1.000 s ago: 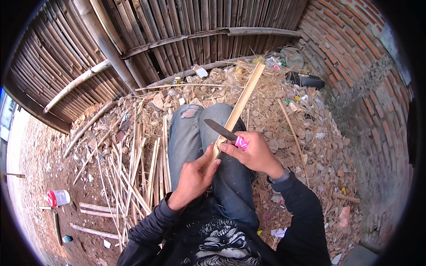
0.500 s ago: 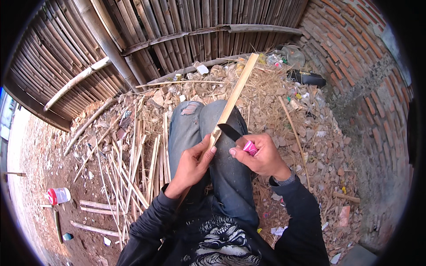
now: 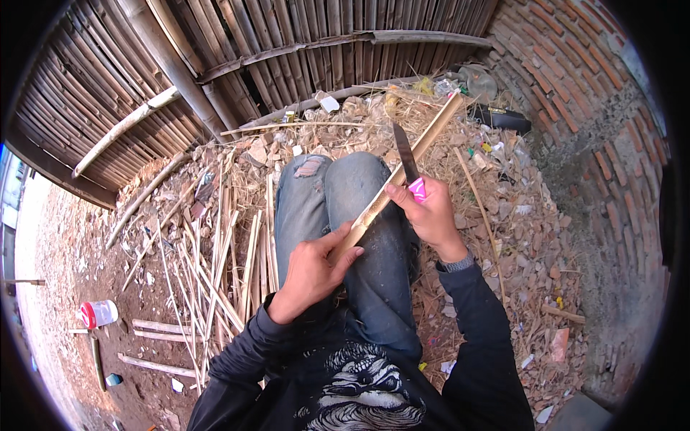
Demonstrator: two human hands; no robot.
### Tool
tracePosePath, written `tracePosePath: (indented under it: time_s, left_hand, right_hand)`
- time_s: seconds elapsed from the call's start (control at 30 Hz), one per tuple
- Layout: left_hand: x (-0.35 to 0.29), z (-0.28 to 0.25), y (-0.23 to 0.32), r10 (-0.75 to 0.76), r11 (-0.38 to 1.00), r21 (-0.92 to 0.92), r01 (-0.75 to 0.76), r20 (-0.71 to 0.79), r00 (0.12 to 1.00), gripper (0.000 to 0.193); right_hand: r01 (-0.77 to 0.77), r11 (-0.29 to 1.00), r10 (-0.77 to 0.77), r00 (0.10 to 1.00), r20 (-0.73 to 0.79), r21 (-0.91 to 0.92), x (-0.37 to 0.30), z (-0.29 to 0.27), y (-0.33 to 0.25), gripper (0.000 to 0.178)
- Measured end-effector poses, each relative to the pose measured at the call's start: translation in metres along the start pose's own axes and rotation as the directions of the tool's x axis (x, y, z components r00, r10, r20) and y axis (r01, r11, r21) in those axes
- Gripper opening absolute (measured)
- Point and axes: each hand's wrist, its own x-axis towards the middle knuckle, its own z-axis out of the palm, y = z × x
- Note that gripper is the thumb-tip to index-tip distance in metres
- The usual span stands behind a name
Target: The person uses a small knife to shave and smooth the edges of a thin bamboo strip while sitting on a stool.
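A split bamboo strip (image 3: 432, 133) slants across my lap, its far end up and to the right. My left hand (image 3: 316, 269) grips its near part, thumb and fingers on either side, above my jeans (image 3: 374, 287). In my right hand (image 3: 429, 215) is a knife (image 3: 407, 156) with a dark blade and a pink-and-white handle. The blade points up and away, lying across the strip at the middle of its length; whether the edge touches the wood I cannot tell. My right thumb rests close to the strip's side.
Several cut bamboo strips (image 3: 208, 287) lie on the ground to my left. Beyond them is a clear tub with a red lid (image 3: 98, 314). Rubble and straw cover the ground ahead, with a black case (image 3: 499, 118). A bamboo wall (image 3: 302, 36) and a brick wall (image 3: 611, 144) enclose the spot.
The strip's far end has swung right. My right hand has moved up and to the right, and the knife blade has turned from pointing left to pointing upward.
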Motion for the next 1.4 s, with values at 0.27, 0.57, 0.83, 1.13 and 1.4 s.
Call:
tracePosePath:
  time_s: [0.27, 0.57, 0.83, 1.13, 1.4]
  left_hand:
    - [-0.007, -0.017, -0.004, -0.245, 0.946, -0.144, 0.291, 0.271, 0.931, 0.028]
    - [-0.002, -0.005, 0.012, -0.241, 0.962, -0.049, 0.267, 0.302, 0.923, 0.03]
    - [-0.005, 0.002, 0.01, -0.232, 0.968, -0.026, 0.248, 0.275, 0.933, 0.028]
    - [-0.008, -0.001, 0.003, -0.224, 0.962, -0.095, 0.257, 0.265, 0.938, 0.029]
    - [-0.03, -0.019, 0.005, -0.302, 0.923, -0.112, 0.369, 0.386, 0.872, 0.03]
  right_hand:
    - [0.177, 0.88, -0.169, 0.984, 0.057, -0.441, -0.021, 0.004, -0.013, 0.039]
    - [0.253, 0.692, -0.019, 0.942, 0.334, -0.676, -0.04, 0.005, -0.028, 0.043]
    - [0.31, 0.613, -0.043, 0.931, 0.362, -0.726, -0.037, 0.006, -0.018, 0.053]
    - [0.472, 0.473, -0.259, 0.882, 0.394, -0.744, -0.019, -0.002, 0.011, 0.052]
    - [-0.082, 0.44, -0.114, 0.983, -0.146, -0.895, 0.084, -0.111, 0.039, 0.065]
